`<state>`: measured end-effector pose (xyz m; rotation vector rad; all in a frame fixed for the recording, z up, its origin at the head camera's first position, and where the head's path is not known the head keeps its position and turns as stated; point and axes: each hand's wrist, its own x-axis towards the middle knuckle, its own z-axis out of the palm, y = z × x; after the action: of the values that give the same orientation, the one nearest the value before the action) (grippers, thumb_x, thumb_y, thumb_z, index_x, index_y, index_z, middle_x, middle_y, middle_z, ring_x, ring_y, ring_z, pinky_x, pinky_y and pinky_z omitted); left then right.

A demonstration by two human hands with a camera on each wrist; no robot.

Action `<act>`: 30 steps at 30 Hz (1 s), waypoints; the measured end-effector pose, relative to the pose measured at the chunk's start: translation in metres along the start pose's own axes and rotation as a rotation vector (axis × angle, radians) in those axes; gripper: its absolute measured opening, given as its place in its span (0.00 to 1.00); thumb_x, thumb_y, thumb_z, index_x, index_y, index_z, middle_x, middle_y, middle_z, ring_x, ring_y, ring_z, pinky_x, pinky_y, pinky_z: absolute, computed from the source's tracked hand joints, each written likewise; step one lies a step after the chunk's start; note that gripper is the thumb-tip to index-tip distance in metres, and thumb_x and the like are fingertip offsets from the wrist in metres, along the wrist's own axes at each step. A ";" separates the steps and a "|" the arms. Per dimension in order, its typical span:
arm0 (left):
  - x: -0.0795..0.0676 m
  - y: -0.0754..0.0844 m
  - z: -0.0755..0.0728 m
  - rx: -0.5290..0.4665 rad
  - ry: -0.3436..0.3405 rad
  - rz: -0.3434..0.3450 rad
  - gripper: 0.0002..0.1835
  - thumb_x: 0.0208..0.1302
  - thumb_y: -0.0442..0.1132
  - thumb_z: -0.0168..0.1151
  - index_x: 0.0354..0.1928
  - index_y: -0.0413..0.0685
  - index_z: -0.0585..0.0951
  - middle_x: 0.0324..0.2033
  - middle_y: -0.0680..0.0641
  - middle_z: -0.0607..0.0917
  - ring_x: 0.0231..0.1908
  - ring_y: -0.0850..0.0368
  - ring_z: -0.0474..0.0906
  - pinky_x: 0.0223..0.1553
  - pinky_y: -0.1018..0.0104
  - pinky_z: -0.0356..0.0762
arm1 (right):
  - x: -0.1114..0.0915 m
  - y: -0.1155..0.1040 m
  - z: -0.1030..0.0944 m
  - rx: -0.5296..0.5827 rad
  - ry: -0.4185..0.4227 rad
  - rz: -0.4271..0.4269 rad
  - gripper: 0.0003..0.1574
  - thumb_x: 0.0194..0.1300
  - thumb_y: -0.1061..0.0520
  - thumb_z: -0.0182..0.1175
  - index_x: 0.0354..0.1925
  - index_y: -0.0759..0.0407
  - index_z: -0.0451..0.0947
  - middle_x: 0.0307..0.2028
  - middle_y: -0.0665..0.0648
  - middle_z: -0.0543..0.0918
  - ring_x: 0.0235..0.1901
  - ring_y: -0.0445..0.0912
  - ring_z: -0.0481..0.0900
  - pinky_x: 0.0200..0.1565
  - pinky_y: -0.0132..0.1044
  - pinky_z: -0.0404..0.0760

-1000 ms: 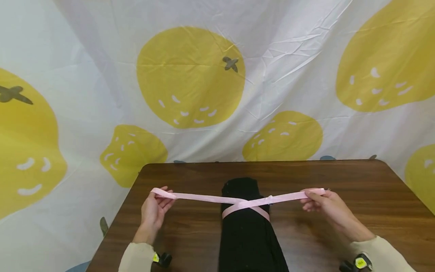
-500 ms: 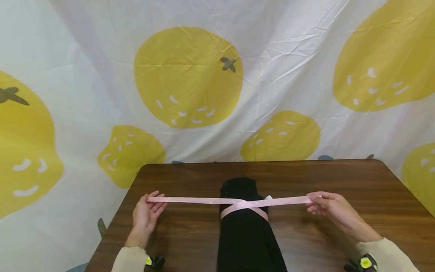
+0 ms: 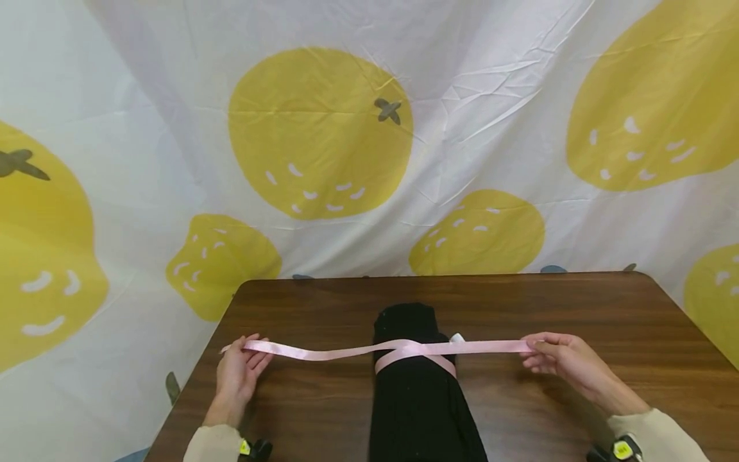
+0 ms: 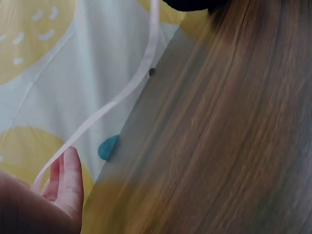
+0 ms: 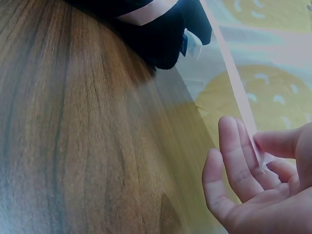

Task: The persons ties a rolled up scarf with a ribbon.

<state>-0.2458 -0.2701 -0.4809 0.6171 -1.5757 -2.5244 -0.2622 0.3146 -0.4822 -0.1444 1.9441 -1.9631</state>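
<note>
A rolled or folded black cloth (image 3: 424,410) lies lengthwise on the table, wrapped by a pink ribbon (image 3: 485,347) whose two ends cross on top. Out to the left, my left hand (image 3: 237,375) pinches one ribbon end between thumb and fingers; that length sags in a gentle wave. My right hand (image 3: 568,362) pinches the other end, and its length runs straight and taut. In the right wrist view the thumb and index finger press the ribbon (image 5: 236,83), the other fingers loosely extended. A small white tag (image 5: 192,45) sticks out from the cloth's side.
The brown wooden table (image 3: 323,301) has its far edge against a white curtain (image 3: 346,250) printed with yellow fruit. Dark devices sit at both wrists, by the beige sleeves (image 3: 658,436).
My left hand has moved left and down, its ribbon end going from taut to slack. My right hand has lowered slightly and shifted a little right, still pinching its end.
</note>
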 end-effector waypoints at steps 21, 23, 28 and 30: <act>0.003 0.008 -0.007 0.397 0.253 0.212 0.26 0.76 0.46 0.45 0.66 0.32 0.69 0.60 0.45 0.73 0.63 0.49 0.65 0.68 0.52 0.60 | 0.000 0.003 0.005 -0.448 0.144 0.007 0.21 0.72 0.58 0.55 0.53 0.76 0.76 0.43 0.60 0.85 0.38 0.41 0.82 0.39 0.37 0.83; 0.002 0.008 -0.003 0.430 0.248 0.226 0.25 0.76 0.46 0.47 0.63 0.34 0.72 0.56 0.48 0.76 0.60 0.52 0.68 0.66 0.56 0.65 | 0.000 0.000 0.008 -0.551 0.146 -0.024 0.20 0.73 0.56 0.56 0.51 0.72 0.79 0.43 0.61 0.85 0.35 0.41 0.80 0.36 0.35 0.81; 0.002 0.007 0.012 0.407 0.150 0.253 0.17 0.76 0.40 0.49 0.56 0.34 0.75 0.35 0.63 0.81 0.43 0.67 0.79 0.50 0.70 0.78 | 0.004 -0.008 0.022 -0.707 0.182 -0.111 0.17 0.71 0.53 0.59 0.48 0.65 0.82 0.41 0.59 0.85 0.32 0.41 0.75 0.32 0.33 0.75; 0.002 0.005 0.019 0.373 0.084 0.248 0.14 0.77 0.37 0.48 0.53 0.33 0.75 0.32 0.63 0.82 0.39 0.68 0.80 0.47 0.70 0.79 | 0.007 -0.011 0.029 -0.722 0.189 -0.132 0.16 0.70 0.53 0.60 0.48 0.64 0.83 0.41 0.58 0.85 0.34 0.41 0.75 0.34 0.32 0.74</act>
<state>-0.2557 -0.2570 -0.4694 0.5152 -1.9710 -2.0205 -0.2608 0.2851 -0.4714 -0.2852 2.7493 -1.2847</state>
